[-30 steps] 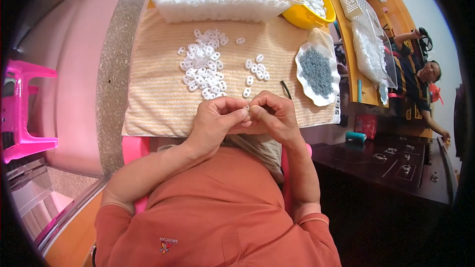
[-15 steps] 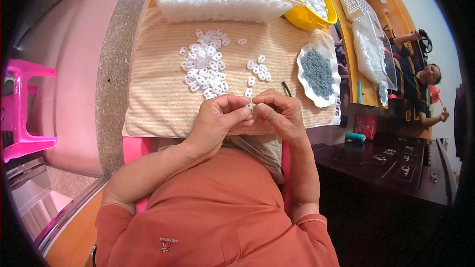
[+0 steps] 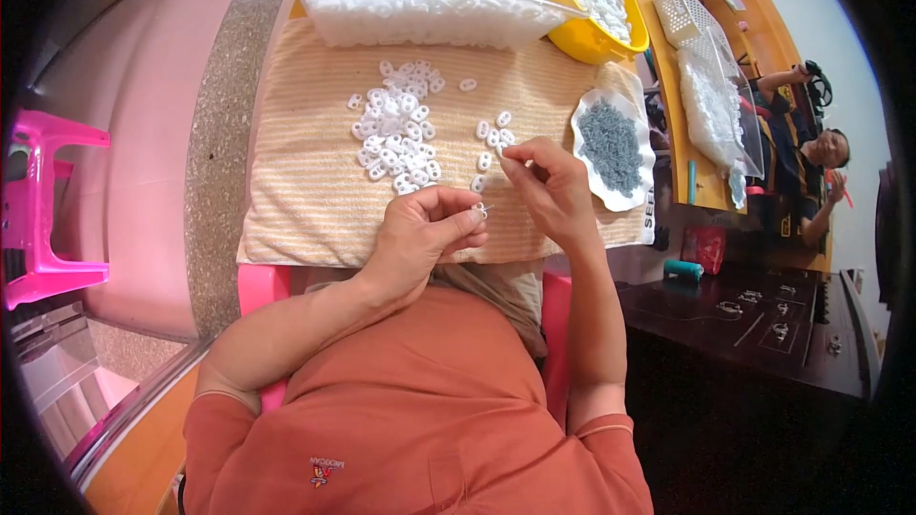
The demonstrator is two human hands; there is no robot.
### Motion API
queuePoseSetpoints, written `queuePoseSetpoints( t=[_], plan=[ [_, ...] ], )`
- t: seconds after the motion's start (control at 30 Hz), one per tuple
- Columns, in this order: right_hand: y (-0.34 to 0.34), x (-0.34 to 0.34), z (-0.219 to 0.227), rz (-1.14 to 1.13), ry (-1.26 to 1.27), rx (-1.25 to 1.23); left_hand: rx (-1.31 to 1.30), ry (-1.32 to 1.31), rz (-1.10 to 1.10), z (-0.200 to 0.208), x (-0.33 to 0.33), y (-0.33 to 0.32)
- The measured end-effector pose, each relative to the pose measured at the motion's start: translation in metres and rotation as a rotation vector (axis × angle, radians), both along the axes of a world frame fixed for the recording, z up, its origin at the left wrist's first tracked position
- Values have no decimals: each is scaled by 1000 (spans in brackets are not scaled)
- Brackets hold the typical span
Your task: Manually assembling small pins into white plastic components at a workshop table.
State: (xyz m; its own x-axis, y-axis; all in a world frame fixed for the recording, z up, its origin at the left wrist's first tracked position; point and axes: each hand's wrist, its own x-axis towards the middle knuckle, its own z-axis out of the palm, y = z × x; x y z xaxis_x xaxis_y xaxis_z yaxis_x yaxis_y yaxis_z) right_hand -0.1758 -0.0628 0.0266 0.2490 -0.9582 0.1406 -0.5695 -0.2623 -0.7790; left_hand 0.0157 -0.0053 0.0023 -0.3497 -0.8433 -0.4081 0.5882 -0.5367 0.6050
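Note:
My left hand (image 3: 425, 229) stays low over the towel's near edge, thumb and forefinger pinching a small white plastic piece (image 3: 481, 211) with thin prongs sticking out. My right hand (image 3: 551, 193) is farther forward, with thumb and fingertip together on a white two-hole plastic piece in a small loose group. Other two-hole pieces (image 3: 484, 161) of that group lie beside the fingertips. To the left is a larger heap of the same white pieces (image 3: 391, 121). A white scalloped dish (image 3: 641, 193) at the right holds many small grey-blue pieces (image 3: 611, 146).
A clear bin (image 3: 429, 24) full of white pieces stands at the back, beside a yellow basin (image 3: 582, 46). A striped towel (image 3: 305, 172) covers the table. Left is a pink stool (image 3: 57, 210); right, a dark table (image 3: 706, 324) and a person (image 3: 811, 153) at another bench.
My right hand has left my left hand and moved forward to the loose white pieces, covering the short black stick there. My left hand keeps its pinch in nearly the same place.

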Motion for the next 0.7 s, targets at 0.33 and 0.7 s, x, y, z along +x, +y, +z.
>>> queuePoseSetpoints(
  t=[0.33, 0.7],
  plan=[
    [-44, 24, 4, 79, 450, -189, 3, 26, -11, 0, 1, 0],
    [-48, 22, 3, 151, 465, -113, 6, 24, -18, 1, 1, 0]
  ],
)
